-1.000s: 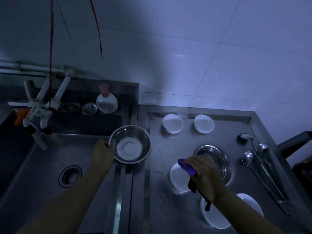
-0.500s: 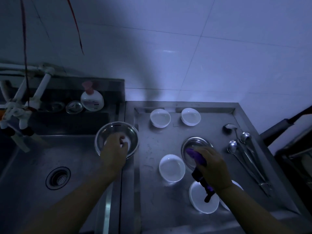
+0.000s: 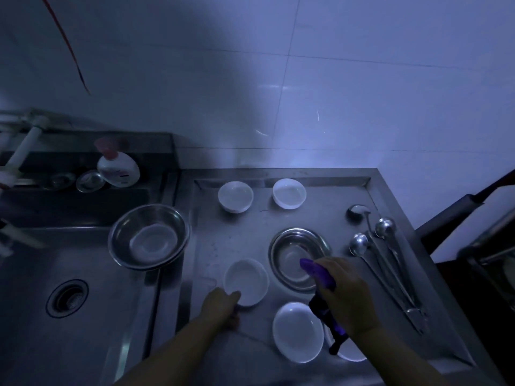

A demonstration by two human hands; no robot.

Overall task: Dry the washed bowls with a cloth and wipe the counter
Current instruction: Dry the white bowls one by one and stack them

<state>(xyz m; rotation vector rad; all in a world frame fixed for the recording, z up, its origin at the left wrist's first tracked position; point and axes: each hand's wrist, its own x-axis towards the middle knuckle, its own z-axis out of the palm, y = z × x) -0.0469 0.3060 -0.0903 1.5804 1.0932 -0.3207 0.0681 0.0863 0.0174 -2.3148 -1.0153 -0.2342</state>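
A: What are the hands doing?

B: The left hand point(image 3: 223, 305) is at the near rim of a white bowl point(image 3: 246, 281) on the steel bench point(image 3: 348, 179), thumb on the rim; the other fingers are hidden, so I cannot tell whether it grips. The right hand point(image 3: 344, 295) is curled around a purple cloth point(image 3: 320, 275), which sticks out past the knuckles and hangs down dark below the palm.

A: Where is that hand?

B: Over the near edge of a steel bowl point(image 3: 298, 257) just right of the white one.

A: Other bowls?

B: A white bowl point(image 3: 296, 331) lies near the front, another point(image 3: 349, 353) mostly hidden under the right wrist. Two small white bowls point(image 3: 235, 196) point(image 3: 289, 193) stand side by side at the back of the bench.

A: And left of that?

B: A large steel basin point(image 3: 149, 236) sits on the ridge between bench and sink point(image 3: 36, 268), with a white bowl point(image 3: 153, 240) inside.

A: Anything else?

B: Steel ladles and spoons point(image 3: 387, 263) lie along the right side. A soap bottle point(image 3: 118, 167) stands on the ledge behind the sink.
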